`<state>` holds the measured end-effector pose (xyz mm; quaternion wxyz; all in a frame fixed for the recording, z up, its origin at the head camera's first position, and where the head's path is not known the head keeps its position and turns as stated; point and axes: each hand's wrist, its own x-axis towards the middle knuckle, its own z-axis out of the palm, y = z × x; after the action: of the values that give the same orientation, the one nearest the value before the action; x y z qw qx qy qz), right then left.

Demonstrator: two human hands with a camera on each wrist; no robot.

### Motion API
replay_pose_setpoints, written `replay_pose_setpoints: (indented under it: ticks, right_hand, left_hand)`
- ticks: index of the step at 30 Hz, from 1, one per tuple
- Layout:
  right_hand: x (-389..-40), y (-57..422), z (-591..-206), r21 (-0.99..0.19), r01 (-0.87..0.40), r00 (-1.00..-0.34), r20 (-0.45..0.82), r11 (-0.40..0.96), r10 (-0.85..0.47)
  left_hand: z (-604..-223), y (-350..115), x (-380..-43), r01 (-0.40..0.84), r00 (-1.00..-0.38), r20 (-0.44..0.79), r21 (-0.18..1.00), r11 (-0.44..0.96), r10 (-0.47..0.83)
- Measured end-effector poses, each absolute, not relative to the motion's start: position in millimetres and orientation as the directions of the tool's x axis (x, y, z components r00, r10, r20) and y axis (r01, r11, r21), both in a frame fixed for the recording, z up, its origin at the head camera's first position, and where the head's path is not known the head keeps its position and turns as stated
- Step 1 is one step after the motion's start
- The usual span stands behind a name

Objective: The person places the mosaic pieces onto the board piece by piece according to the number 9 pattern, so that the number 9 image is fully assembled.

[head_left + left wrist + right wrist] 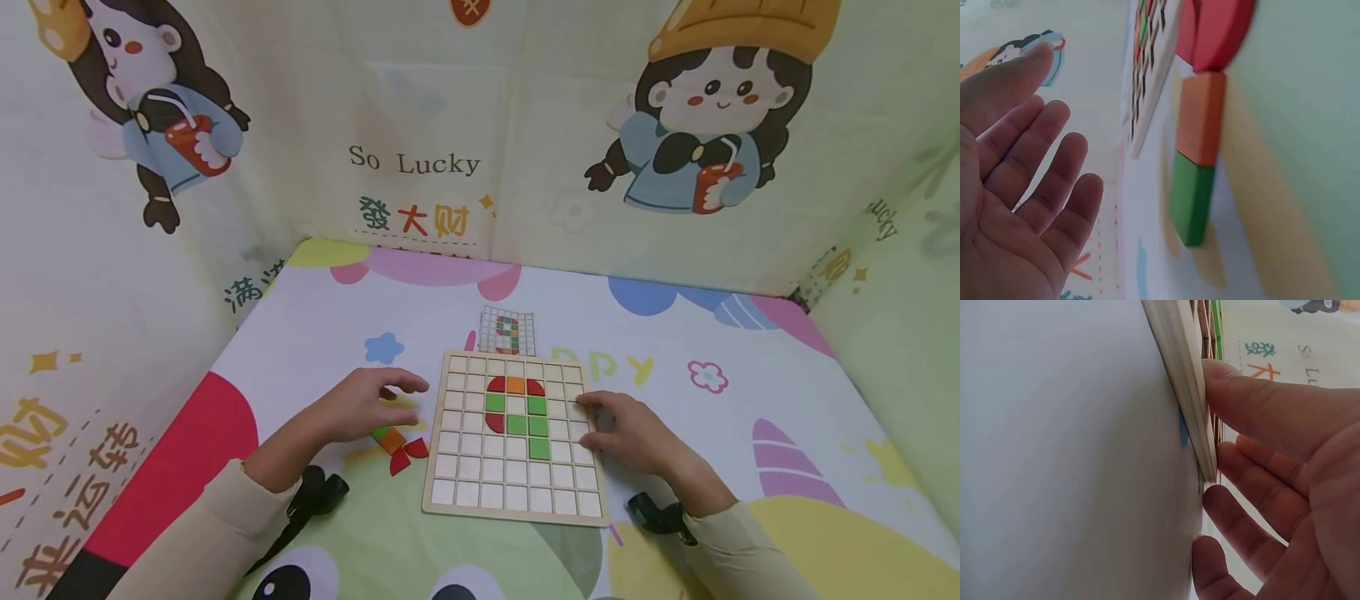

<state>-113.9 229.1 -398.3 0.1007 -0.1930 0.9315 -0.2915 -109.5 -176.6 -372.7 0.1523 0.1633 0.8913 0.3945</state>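
Note:
A wooden grid board (480, 494) lies on the table, with red, orange and green pieces set in its upper middle cells. My right hand (633, 429) rests at the board's right edge; in the right wrist view the thumb (1254, 403) touches the rim, the fingers loosely bent beside it. Left of the board, my left hand (363, 404) hovers with relaxed, parted fingers and an empty palm. Below it lie loose pieces: a green square (1191, 200), an orange square (1200, 119) touching it, and two red rounded pieces (416, 448).
Behind the board's far edge lies a small pattern card (489, 333) with a coloured grid figure, its lower end overlapped by the board. A printed cloth (675, 350) covers the table. Printed curtains (420, 100) stand at the back and both sides.

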Motion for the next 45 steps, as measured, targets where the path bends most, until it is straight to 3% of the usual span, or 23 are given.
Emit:
replay_pose_setpoints:
  ticks: [8,22,33,40,45]
  right_hand:
    - [-114.0,229.5,-399.8,-0.584,-0.295,-0.907,-0.078,0.756,-0.414]
    - [-114.3,230.3,-400.5,-0.570,-0.313,-0.904,-0.065,0.759,-0.422]
    - [-113.2,229.3,-398.1,-0.573,-0.306,-0.908,-0.065,0.760,-0.414]
    - [-113.4,229.0,-397.2,-0.566,-0.306,-0.908,-0.069,0.765,-0.414]
    - [-113.5,229.2,-397.6,-0.565,-0.307,-0.906,-0.072,0.766,-0.417]
  left_hand:
    - [-378.3,-192.5,-101.2,0.101,-0.903,-0.185,0.786,0.610,0.388]
    - [-381.7,-212.6,-91.0,0.113,-0.894,-0.190,0.781,0.615,0.405]
    - [-382.7,-217.8,-89.6,0.078,-0.829,-0.254,0.829,0.553,0.498]
    - [-385.0,-216.9,-90.9,0.074,-0.733,-0.287,0.867,0.492,0.616]
    - [-387.2,-215.5,-92.1,0.076,-0.700,-0.290,0.878,0.473,0.652]
